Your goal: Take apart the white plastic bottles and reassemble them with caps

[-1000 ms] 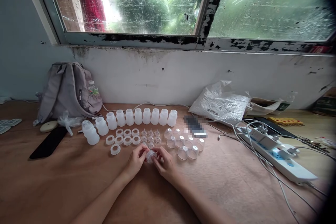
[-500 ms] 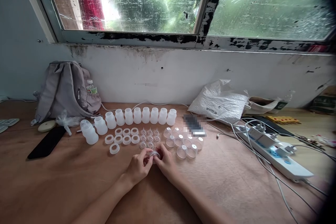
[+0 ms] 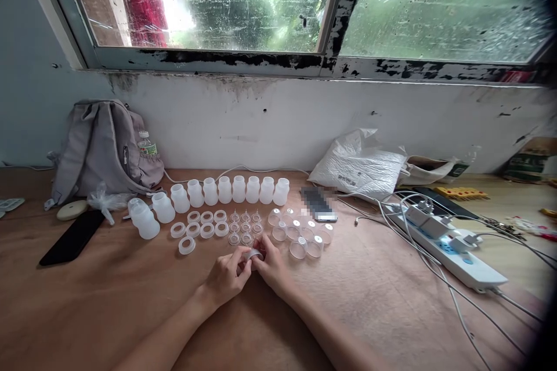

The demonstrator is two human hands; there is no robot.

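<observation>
My left hand (image 3: pixel 230 271) and my right hand (image 3: pixel 270 264) meet near the table's middle, both closed on a translucent bottle collar ring (image 3: pixel 253 254). Fingers cover much of it, so whether a nipple sits inside I cannot tell. Just beyond my fingertips lie several clear bottle nipples (image 3: pixel 246 227) in short rows. Left of those are white collar rings (image 3: pixel 207 229), laid flat. Clear domed caps (image 3: pixel 298 246) stand to the right of my right hand. Behind them, frosted baby bottles (image 3: pixel 224 190) form a row, open at the top; the leftmost bottle (image 3: pixel 143 220) has a top fitted.
A grey backpack (image 3: pixel 100 145), a black phone (image 3: pixel 73 239) and a round beige disc (image 3: pixel 72 210) are at left. At right are a silver mailing bag (image 3: pixel 359 165), a blurred-out phone (image 3: pixel 319 204) and a white power strip (image 3: pixel 456 255) with tangled cables.
Both hands have turned the collar ring from facing upward to a more edge-on tilt, with fingers closing tighter around it. The view has shifted slightly. Things on the table stay put.
</observation>
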